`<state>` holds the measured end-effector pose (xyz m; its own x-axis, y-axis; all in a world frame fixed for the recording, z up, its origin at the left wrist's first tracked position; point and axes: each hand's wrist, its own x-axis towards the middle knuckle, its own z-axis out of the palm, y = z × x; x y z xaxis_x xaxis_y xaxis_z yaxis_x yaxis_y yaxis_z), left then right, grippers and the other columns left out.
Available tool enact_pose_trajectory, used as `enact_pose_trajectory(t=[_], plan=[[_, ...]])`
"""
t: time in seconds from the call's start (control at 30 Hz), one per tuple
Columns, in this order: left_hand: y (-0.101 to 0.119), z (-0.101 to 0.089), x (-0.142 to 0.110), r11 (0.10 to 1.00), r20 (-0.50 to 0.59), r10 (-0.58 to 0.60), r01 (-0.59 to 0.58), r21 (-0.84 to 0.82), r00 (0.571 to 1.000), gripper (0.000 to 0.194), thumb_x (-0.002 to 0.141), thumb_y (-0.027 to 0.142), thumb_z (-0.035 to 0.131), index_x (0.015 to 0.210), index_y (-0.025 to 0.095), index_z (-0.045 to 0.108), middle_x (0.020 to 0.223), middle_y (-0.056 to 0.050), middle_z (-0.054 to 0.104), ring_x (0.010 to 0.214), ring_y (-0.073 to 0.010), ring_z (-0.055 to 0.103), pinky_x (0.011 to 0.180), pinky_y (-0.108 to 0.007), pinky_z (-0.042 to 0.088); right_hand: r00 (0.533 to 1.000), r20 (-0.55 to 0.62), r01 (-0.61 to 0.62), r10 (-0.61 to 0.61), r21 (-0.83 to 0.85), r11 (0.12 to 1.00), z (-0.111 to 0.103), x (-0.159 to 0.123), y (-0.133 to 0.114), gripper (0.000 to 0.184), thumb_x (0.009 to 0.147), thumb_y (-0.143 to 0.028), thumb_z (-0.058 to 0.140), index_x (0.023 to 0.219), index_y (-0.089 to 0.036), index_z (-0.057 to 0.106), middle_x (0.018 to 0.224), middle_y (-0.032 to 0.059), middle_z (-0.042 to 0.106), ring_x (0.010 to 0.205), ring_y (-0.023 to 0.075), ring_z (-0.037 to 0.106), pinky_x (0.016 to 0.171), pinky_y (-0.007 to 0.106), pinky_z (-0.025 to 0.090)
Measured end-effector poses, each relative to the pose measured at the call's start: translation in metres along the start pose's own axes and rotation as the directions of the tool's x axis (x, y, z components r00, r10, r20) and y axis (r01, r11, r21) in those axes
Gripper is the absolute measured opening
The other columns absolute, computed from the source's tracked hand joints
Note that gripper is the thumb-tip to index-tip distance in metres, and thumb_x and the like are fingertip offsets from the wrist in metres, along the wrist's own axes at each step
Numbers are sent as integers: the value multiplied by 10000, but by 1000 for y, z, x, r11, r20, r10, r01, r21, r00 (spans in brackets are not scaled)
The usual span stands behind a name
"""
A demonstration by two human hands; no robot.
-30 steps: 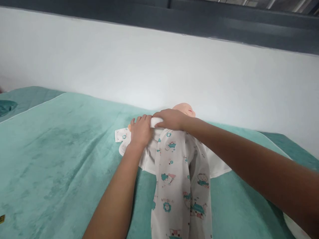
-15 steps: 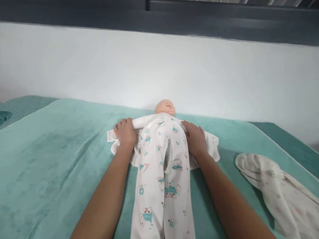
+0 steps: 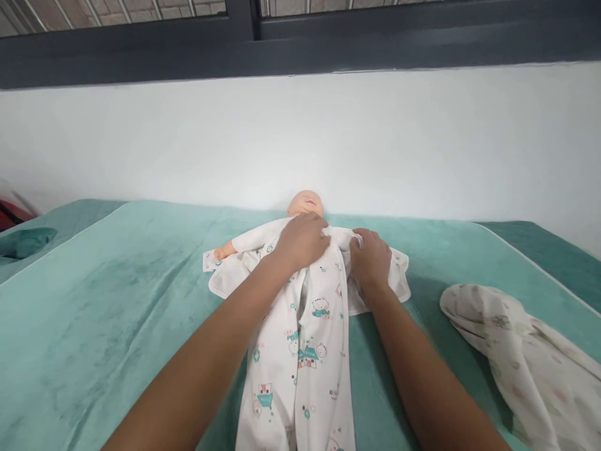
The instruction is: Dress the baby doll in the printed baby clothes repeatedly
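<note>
A baby doll (image 3: 306, 202) lies on its back with its head toward the wall, dressed in white printed baby clothes (image 3: 307, 351). My left hand (image 3: 304, 240) rests on the doll's upper chest, just below its head, fingers bent over the fabric. On the right, my right hand (image 3: 372, 258) is closed around the doll's sleeved arm, fingertips near the white cuff. The doll's other arm (image 3: 225, 250) stretches out to the left, its small hand bare beyond the sleeve. Under the arms, a white printed garment (image 3: 230, 279) lies spread out on both sides.
A white cloth (image 3: 521, 351) with faint prints lies bunched at the right. Green padded bedding (image 3: 117, 300) covers the surface. Behind it stands a white wall (image 3: 300, 138) beneath a dark window frame (image 3: 141, 59). Something red (image 3: 12, 216) shows at the far left edge.
My left hand has moved from the doll's left-side arm to its chest, uncovering that arm and small hand. My right hand stays at the other sleeve. The view has tilted up slightly.
</note>
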<state>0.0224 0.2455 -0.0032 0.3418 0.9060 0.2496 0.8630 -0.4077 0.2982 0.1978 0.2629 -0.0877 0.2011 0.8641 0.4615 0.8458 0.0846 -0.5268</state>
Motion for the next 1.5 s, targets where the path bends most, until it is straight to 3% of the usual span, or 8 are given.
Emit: enact_pose_trajectory(t=[0.1, 0.3, 0.7, 1.0, 1.1, 1.17, 1.27, 1.5], plan=[[26, 10, 38, 948, 342, 27, -133, 290, 939, 336, 862, 319, 502, 1129, 172, 643, 1253, -125, 609, 1198, -280, 527, 994, -409, 422, 1000, -1, 0, 0, 30, 1000, 2, 1, 1, 330, 845, -200, 413, 1079, -185, 644, 1104, 122, 675, 1061, 276, 577, 994, 461, 344], [46, 38, 73, 922, 475, -70, -125, 366, 877, 259, 816, 213, 561, 1042, 187, 685, 1124, -131, 686, 1092, -276, 605, 975, -432, 415, 1000, -4, 10, -9, 135, 991, 3, 5, 7, 374, 778, -168, 418, 1071, -191, 648, 1105, 115, 683, 1067, 275, 587, 985, 448, 372], [1, -43, 53, 945, 405, -53, -85, 315, 913, 425, 749, 189, 544, 1174, 181, 562, 1136, -129, 657, 930, -273, 638, 765, -386, 493, 887, 22, -321, 461, 747, 582, -6, 19, 23, 341, 499, -98, 449, 766, -176, 646, 773, 31, 678, 761, 182, 645, 695, 314, 516], [13, -4, 40, 965, 252, 1, -66, 253, 968, 323, 853, 248, 502, 1158, 161, 561, 1186, -121, 618, 1074, -283, 594, 859, -408, 484, 808, -55, -225, 586, 892, 393, -18, 26, 38, 178, 670, -191, 511, 844, -219, 540, 969, 33, 665, 923, 171, 646, 815, 362, 528], [-2, -5, 20, 991, 122, -35, 19, 129, 992, 316, 921, 351, 435, 1143, 171, 570, 1209, -113, 614, 1110, -276, 578, 917, -415, 461, 883, -151, -138, 444, 821, 554, -16, 16, 11, 186, 740, -274, 579, 920, -230, 598, 1109, 37, 642, 1108, 192, 574, 1027, 412, 416], [-19, -10, 0, 990, -16, -136, 136, -24, 991, 328, 935, 399, 421, 1137, 186, 569, 1247, -106, 598, 1161, -270, 550, 961, -405, 435, 997, -26, -36, 75, 697, 716, -8, 3, -16, 259, 807, -373, 579, 1025, -241, 623, 1219, 60, 613, 1199, 225, 523, 1085, 451, 349], [-44, -14, -33, 916, -112, -325, 283, -284, 939, 391, 902, 468, 493, 1179, 194, 522, 1302, -105, 547, 1222, -257, 502, 994, -384, 414, 936, 224, 72, -273, 635, 769, 5, -13, -45, 347, 825, -467, 588, 1110, -270, 589, 1368, 74, 525, 1320, 252, 423, 1134, 476, 270], [-59, -4, -59, 904, -174, -272, 189, -384, 947, 424, 788, 449, 669, 1077, 201, 485, 1258, -95, 507, 1155, -232, 498, 941, -351, 425, 894, 355, 0, -274, 611, 792, 12, -10, -44, 369, 726, -533, 686, 918, -251, 544, 1397, 74, 458, 1318, 287, 391, 1104, 487, 282]])
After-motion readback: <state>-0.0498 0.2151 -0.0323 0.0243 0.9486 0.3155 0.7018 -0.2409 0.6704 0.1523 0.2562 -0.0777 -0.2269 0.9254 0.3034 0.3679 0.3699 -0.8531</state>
